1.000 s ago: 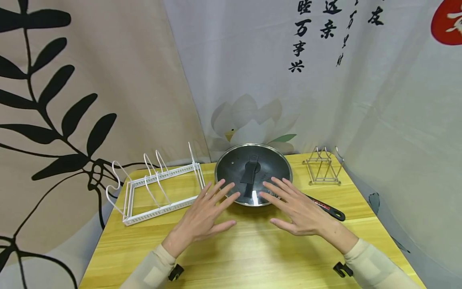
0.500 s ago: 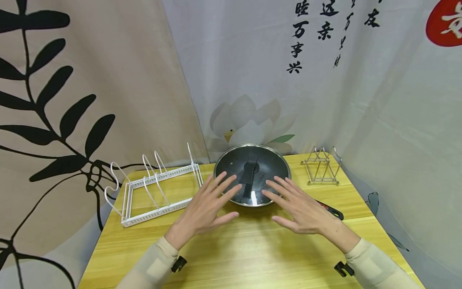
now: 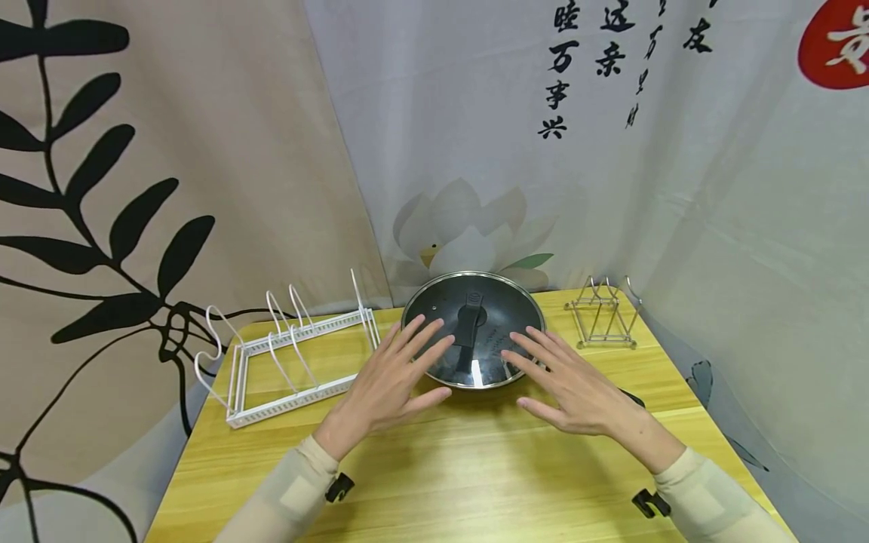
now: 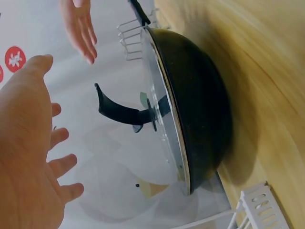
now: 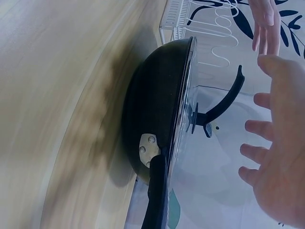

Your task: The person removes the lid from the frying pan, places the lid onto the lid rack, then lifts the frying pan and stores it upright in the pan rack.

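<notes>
Left of the lidded pan I see the white rack, its corner nearest the pan hidden behind the left hand. That hand is spread, fingers apart, holding nothing, just before the pan. The pan itself sits near the back edge of the table, its glass lid on. Right of centre, the right hand, equally spread and holding nothing, hides most of the pan handle from above. Past a gap right of the pan stands a small wire rack. In front of the pan there is open room; the table's near edge is cut off.
</notes>
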### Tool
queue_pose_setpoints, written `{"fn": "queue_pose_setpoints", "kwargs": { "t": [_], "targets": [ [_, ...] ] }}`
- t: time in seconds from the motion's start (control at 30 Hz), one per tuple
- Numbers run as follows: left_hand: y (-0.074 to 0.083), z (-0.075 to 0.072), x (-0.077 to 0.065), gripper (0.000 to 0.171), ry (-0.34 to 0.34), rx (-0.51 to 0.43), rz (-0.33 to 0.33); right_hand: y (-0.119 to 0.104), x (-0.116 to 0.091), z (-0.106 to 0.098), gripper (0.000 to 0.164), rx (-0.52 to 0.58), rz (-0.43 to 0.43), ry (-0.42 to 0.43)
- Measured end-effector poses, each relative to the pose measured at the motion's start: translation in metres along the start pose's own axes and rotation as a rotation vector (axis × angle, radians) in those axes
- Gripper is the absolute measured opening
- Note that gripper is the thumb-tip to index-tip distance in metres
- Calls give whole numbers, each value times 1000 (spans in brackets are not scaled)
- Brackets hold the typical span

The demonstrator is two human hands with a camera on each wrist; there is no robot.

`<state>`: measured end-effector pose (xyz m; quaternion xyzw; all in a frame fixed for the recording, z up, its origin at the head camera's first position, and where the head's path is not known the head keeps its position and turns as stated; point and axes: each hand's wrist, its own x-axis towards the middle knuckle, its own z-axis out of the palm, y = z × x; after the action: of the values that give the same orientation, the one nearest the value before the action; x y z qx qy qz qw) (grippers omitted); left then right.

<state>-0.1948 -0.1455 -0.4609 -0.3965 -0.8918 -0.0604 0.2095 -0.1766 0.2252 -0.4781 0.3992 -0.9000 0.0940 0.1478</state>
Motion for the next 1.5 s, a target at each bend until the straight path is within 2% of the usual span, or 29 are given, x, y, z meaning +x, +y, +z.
{"fn": "queue_pose_setpoints", "kwargs": {
  "t": [0.3, 0.7, 0.9, 1.5],
  "targets": [
    [-5, 1, 6, 78, 8, -49, -49, 4, -4, -3, 78, 0, 50, -26],
    [-6, 4, 19, 78, -30, -175, -173, 14, -7, -7, 79, -3, 130, -43],
    [-6, 9, 25, 79, -76, -227, -221, 19, -9, -9, 78, 14, 168, -50],
    [-3, 11, 54, 81, -144, -233, -269, 35, -23, -8, 72, 30, 260, -67]
  ]
}}
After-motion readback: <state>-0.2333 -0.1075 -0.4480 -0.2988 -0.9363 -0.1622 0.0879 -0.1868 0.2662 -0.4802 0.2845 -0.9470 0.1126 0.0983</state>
